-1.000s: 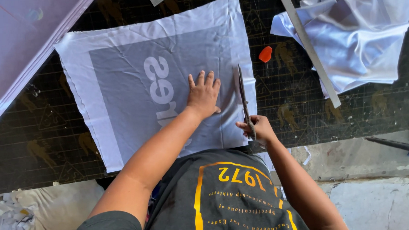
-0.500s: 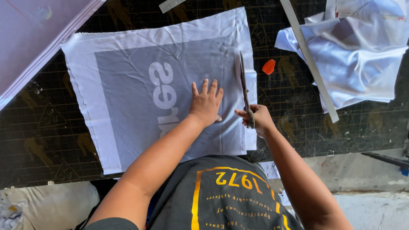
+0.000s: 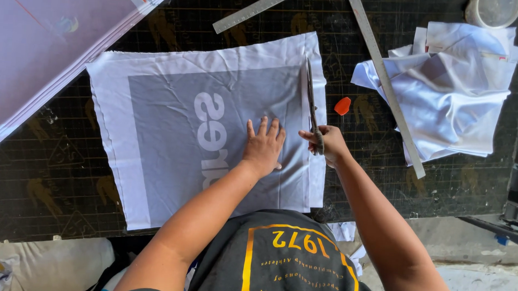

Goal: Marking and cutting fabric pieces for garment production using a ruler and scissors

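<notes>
White cloth (image 3: pixel 172 130) with a large grey printed panel lies spread flat on the dark gridded bench (image 3: pixel 42 182); everything else is placed from this cloth. Off its upper left corner a pale pink sheet (image 3: pixel 42 43) slants across the bench, well apart from both hands. Past the top edge of the cloth a short steel ruler (image 3: pixel 256 10) lies at an angle. The left hand (image 3: pixel 263 147) rests palm down on the right half of the grey panel, fingers spread and flat, pressing the cloth to the bench. Just right of it, the right hand (image 3: pixel 326 144) is closed around the handles of long scissors (image 3: pixel 311 101), whose blades run away from the person along the right margin of the cloth, set into the fabric near its right edge. Just beyond that edge a small orange piece (image 3: pixel 343 105) sits on the bench. Farther right a long metal straightedge (image 3: pixel 384 81) runs diagonally, its lower part lying over a crumpled heap of white fabric (image 3: pixel 453 96). Above that heap a round clear tub (image 3: pixel 494 10) stands at the far edge of the bench.
</notes>
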